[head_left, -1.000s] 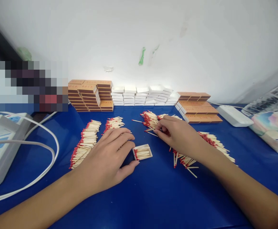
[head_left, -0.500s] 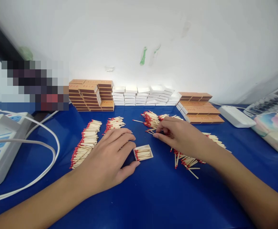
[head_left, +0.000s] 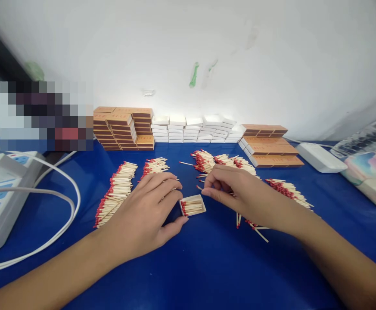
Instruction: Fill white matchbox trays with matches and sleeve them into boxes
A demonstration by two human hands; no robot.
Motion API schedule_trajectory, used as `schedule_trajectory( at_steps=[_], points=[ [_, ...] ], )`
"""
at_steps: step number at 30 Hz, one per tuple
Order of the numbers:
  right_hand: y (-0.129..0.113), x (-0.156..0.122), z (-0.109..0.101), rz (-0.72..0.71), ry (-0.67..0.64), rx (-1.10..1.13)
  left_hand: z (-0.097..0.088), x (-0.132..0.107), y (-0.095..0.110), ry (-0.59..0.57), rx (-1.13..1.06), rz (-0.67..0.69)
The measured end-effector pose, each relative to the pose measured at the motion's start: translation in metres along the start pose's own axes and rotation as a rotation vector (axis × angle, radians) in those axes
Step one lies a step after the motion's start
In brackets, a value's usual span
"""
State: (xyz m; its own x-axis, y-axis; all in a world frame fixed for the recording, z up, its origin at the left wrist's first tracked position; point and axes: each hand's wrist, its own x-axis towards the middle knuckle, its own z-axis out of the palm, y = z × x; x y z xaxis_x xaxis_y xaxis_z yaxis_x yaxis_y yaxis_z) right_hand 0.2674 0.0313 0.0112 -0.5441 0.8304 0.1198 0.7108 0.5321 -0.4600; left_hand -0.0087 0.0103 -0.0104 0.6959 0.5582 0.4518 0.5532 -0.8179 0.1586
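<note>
A small white matchbox tray [head_left: 203, 211] lies on the blue tabletop with several red-tipped matches [head_left: 192, 206] inside, heads to the left. My left hand [head_left: 152, 202] rests at its left end, index finger and thumb at opposite corners, lightly steadying it. Just above and right of the tray, my right hand [head_left: 231, 185] is closed in a pinch on a match [head_left: 199, 187], whose red head sticks out to the left. Behind that hand lies a heap of loose matches [head_left: 203, 161]. More matches [head_left: 119, 189] spread in a long row beyond my left hand.
Stacked brown matchboxes [head_left: 119, 129] stand at the back left, others [head_left: 271, 148] at the back right. White trays [head_left: 191, 129] are piled between them. A power strip [head_left: 10, 185] with looping cables is on the left; a white adapter [head_left: 321, 157] and tissue pack [head_left: 371, 176] are on the right.
My right hand has drawn back from the match heap toward the tray, bringing a match in its fingertips. My left hand stays at the tray.
</note>
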Motion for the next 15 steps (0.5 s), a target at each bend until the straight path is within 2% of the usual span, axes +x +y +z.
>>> schedule_trajectory(
  at_steps=[2,5,8,15],
  points=[
    [0.0,0.0,0.002,-0.004,-0.011,-0.007,0.0,0.0,0.0,-0.01,-0.002,-0.007],
    [0.008,0.003,0.005,0.031,0.036,-0.136,0.0,-0.001,0.0,-0.007,0.003,-0.006],
    [0.018,0.007,0.005,0.058,0.03,-0.23,0.0,-0.002,0.0,0.001,0.008,0.003],
    [0.024,0.008,0.006,0.057,0.025,-0.213,0.0,-0.001,0.0,0.01,-0.001,0.003]
  ],
)
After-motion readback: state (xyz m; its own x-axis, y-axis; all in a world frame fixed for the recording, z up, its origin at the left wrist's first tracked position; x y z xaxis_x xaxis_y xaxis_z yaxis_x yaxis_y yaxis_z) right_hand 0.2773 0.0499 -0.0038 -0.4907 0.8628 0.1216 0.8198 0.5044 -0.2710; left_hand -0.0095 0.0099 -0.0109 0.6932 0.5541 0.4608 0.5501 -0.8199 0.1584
